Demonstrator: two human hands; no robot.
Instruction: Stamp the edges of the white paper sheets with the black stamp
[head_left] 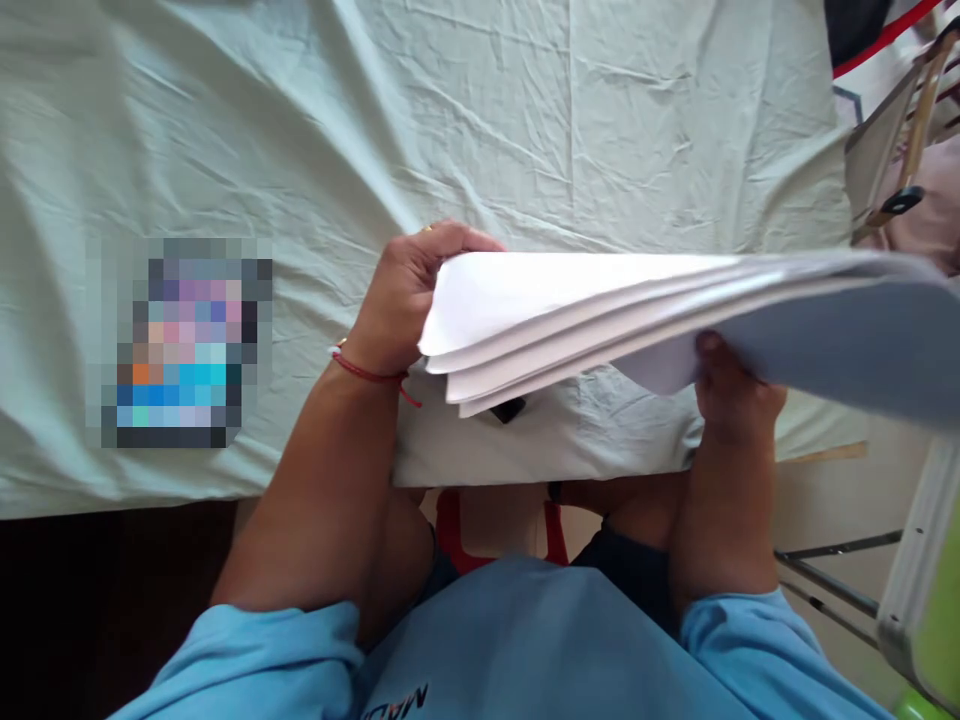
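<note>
Beyond the blue shirt, the right hand grips the underside of a fanned paper stack, raised over the cloth-covered bench. A small dark object shows beneath it. The left hand, well apart, clamps the stack's left end. Leftward lies a pixelated item.

1 paper stack, 1 tablecloth, 1 blurred item, 2 blue sleeves.
</note>
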